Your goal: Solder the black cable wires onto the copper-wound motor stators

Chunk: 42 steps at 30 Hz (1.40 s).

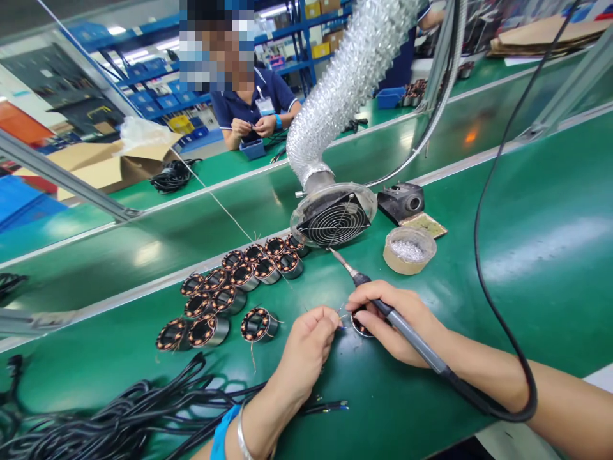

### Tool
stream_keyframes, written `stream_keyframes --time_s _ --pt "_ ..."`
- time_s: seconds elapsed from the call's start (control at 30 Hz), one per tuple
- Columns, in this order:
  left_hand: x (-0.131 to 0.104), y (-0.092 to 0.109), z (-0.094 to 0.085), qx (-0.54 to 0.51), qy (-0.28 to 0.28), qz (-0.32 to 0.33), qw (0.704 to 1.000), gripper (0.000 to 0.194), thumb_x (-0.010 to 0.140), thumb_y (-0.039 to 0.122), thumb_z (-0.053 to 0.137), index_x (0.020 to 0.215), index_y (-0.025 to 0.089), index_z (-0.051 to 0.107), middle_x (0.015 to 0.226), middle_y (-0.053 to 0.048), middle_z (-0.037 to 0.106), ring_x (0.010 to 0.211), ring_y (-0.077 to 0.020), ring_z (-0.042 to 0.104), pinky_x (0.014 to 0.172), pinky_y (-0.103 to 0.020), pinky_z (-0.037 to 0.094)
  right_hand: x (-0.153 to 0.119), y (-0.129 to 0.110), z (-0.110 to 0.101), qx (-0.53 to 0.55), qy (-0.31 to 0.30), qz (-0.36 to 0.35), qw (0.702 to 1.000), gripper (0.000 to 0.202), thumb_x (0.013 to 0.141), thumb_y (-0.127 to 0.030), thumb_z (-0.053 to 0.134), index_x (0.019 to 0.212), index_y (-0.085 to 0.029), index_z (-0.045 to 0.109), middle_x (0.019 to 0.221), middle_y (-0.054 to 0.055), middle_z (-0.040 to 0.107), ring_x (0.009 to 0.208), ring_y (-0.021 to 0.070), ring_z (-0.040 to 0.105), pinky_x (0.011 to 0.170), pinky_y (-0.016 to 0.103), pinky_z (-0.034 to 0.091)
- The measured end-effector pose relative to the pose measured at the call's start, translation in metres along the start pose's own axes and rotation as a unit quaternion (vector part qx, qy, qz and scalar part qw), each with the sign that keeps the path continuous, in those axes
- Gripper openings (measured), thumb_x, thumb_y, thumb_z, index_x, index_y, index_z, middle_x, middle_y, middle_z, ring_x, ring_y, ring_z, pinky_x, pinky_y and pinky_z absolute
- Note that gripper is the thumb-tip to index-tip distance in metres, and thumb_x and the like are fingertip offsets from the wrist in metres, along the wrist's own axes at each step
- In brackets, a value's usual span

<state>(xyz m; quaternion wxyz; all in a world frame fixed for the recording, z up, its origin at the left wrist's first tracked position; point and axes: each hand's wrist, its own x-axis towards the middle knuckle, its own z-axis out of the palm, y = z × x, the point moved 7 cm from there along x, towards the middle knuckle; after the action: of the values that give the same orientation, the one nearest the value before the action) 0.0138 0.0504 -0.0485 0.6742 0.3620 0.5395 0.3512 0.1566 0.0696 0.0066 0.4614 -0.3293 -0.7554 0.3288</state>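
My right hand (400, 319) is closed around a soldering iron (407, 332), its tip pointing up and left toward the round fan grille. The fingertips of that hand also touch a copper-wound stator (361, 324), which they partly cover. Just left of it, my left hand (313, 335) pinches thin wires (341, 315) beside the stator. A single stator (258, 324) with loose wire ends stands left of my left hand. Further left, several more stators (227, 299) stand in rows on the green bench.
Fan grille (338, 220) on a silver duct (345, 83) beyond my hands. Bowl of bright bits (409, 250) and iron stand (402, 203) at right. Black cables (119, 415) lie front left. The iron's cord loops at right. A person (253, 102) sits across the bench.
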Motion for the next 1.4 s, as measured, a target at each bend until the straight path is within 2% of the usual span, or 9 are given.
stream_keyframes --time_s 0.1,0.2,0.4,0.57,1.0,1.23,1.4 --pt "0.001 -0.001 -0.001 0.006 0.000 -0.006 1.000 0.042 0.072 0.053 0.069 0.066 0.020 0.044 0.047 0.014 0.020 0.042 -0.0043 0.009 0.038 -0.019 0.007 0.000 -0.013 -0.015 -0.027 0.027 -0.035 0.999 0.027 0.092 -0.010 0.051 0.115 -0.021 0.060 0.087 0.001 0.071 0.071 0.0108 0.067 0.067 0.022 0.056" --pt "0.002 -0.001 -0.001 0.005 -0.001 -0.007 1.000 0.039 0.072 0.050 0.068 0.065 0.020 0.045 0.047 0.014 0.020 0.043 -0.0042 0.009 0.039 -0.019 0.007 -0.004 -0.027 -0.032 -0.058 0.054 -0.063 0.995 0.034 0.090 -0.016 0.055 0.123 -0.022 0.062 0.086 0.003 0.068 0.073 0.0143 0.064 0.066 0.027 0.055" --pt "0.001 -0.001 -0.002 -0.001 -0.002 -0.009 1.000 0.039 0.071 0.051 0.068 0.066 0.019 0.048 0.046 0.014 0.021 0.043 -0.0040 0.010 0.040 -0.019 0.007 -0.008 -0.035 -0.047 -0.015 0.062 -0.046 0.997 0.022 0.083 -0.015 0.054 0.099 -0.022 0.068 0.071 0.003 0.066 0.054 0.0143 0.054 0.048 0.028 0.043" --pt "0.001 -0.002 -0.002 0.001 0.004 -0.012 1.000 0.039 0.070 0.051 0.069 0.067 0.019 0.048 0.046 0.013 0.022 0.043 -0.0041 0.011 0.040 -0.020 0.008 -0.004 -0.030 -0.045 0.009 0.068 -0.024 0.997 0.018 0.079 -0.014 0.055 0.090 -0.020 0.067 0.070 0.001 0.068 0.054 0.0138 0.059 0.048 0.025 0.045" --pt "0.000 -0.002 -0.001 0.003 -0.001 -0.005 1.000 0.043 0.070 0.056 0.070 0.067 0.018 0.050 0.047 0.013 0.022 0.043 -0.0047 0.011 0.041 -0.020 0.008 -0.004 -0.031 -0.038 -0.004 0.052 -0.026 0.998 0.017 0.080 -0.016 0.054 0.090 -0.019 0.067 0.068 0.002 0.067 0.051 0.0141 0.057 0.045 0.026 0.043" --pt "0.000 -0.001 0.000 -0.001 -0.004 -0.009 1.000 0.044 0.069 0.057 0.072 0.066 0.018 0.050 0.046 0.013 0.022 0.043 -0.0045 0.011 0.041 -0.020 0.009 -0.009 -0.045 -0.032 -0.034 0.042 -0.078 0.995 0.024 0.077 -0.014 0.050 0.093 -0.021 0.065 0.062 0.001 0.061 0.046 0.0134 0.047 0.045 0.028 0.035" --pt "-0.001 0.001 0.001 0.004 0.000 -0.003 1.000 0.042 0.069 0.054 0.071 0.066 0.018 0.051 0.047 0.013 0.024 0.043 -0.0047 0.012 0.042 -0.020 0.009 -0.011 -0.060 -0.024 -0.076 0.025 -0.158 0.984 0.030 0.075 -0.011 0.048 0.100 -0.021 0.062 0.054 -0.002 0.049 0.042 0.0138 0.042 0.044 0.030 0.032"
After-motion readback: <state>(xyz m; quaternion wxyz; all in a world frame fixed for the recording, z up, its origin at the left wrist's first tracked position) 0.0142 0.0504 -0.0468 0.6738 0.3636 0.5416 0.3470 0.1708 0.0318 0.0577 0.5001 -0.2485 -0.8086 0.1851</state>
